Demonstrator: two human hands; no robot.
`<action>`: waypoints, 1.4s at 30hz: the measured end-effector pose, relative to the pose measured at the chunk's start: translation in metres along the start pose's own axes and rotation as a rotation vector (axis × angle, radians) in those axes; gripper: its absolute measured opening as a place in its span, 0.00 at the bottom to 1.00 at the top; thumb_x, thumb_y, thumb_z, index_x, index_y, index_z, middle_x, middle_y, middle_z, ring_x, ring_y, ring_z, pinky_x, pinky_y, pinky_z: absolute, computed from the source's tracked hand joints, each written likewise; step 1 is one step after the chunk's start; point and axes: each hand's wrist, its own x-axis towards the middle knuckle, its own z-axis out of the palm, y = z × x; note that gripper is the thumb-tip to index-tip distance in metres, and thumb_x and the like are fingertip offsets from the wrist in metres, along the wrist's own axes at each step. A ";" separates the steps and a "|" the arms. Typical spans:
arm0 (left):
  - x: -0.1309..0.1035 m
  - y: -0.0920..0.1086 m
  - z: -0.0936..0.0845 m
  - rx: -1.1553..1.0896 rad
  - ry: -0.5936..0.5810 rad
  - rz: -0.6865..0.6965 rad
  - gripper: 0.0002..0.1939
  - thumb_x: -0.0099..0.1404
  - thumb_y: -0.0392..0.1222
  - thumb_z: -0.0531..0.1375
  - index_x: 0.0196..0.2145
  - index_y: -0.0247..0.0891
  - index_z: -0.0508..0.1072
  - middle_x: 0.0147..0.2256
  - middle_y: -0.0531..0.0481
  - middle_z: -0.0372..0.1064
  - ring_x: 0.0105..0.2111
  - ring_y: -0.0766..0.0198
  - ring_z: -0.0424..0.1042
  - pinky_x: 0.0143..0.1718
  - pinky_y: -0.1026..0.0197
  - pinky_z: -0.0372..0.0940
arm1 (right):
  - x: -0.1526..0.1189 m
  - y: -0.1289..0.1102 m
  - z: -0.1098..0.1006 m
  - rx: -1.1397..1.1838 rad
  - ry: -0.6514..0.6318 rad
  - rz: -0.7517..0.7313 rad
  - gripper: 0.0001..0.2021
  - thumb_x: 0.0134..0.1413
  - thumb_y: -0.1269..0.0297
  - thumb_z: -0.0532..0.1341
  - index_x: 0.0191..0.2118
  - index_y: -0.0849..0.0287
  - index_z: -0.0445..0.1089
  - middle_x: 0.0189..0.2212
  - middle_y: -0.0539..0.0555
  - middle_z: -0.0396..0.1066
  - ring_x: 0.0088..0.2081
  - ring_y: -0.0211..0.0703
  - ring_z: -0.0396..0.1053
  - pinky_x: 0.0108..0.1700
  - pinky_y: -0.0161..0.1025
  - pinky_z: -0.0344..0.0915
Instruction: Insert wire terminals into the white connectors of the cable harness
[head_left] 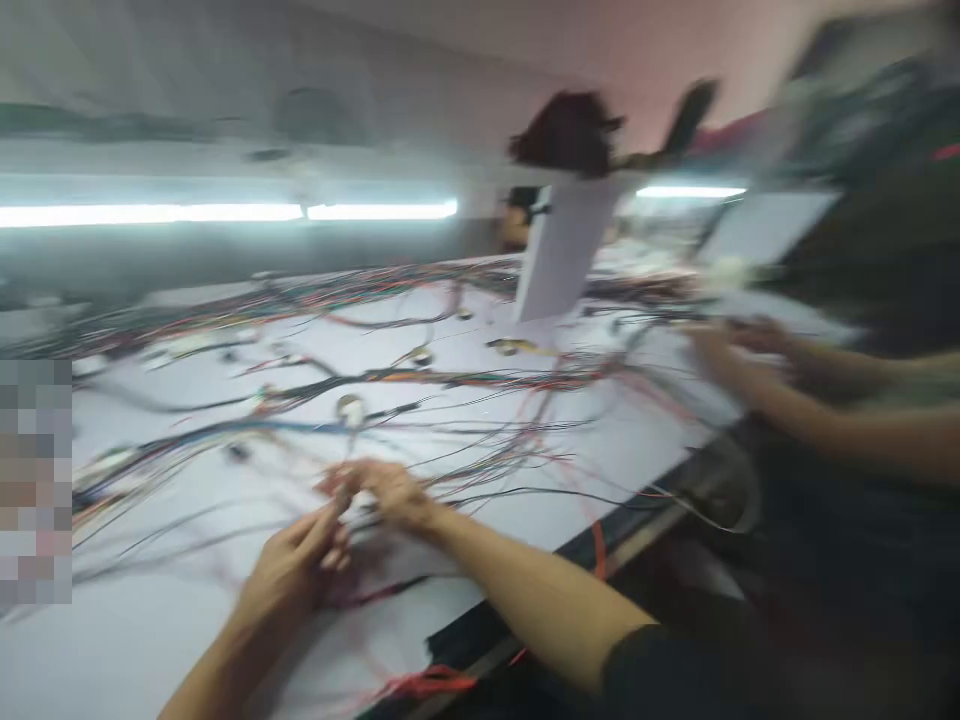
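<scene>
My left hand and my right hand meet above the white board, with fingertips pinched together. Blur hides what sits between the fingers; both hands are closed. Just beyond them is a small round roll-like piece with a white part on it, near a bundle with blue wires. Thin loose wires spread rightward from behind my right hand. Under my wrists, a dark-and-red wire piece lies on the board.
Further wire bundles cross the board. A white upright panel stands at the back. Another person's hands and forearms work at the right. Red wires hang by the dark front edge. Bright tube lights run behind.
</scene>
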 end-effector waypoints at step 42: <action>0.004 -0.026 -0.071 -0.348 -0.358 0.311 0.16 0.52 0.47 0.72 0.34 0.33 0.78 0.31 0.47 0.70 0.24 0.70 0.65 0.27 0.65 0.64 | -0.005 -0.043 0.031 -0.143 -0.088 0.116 0.20 0.54 0.49 0.63 0.47 0.58 0.69 0.44 0.58 0.75 0.43 0.44 0.73 0.44 0.43 0.69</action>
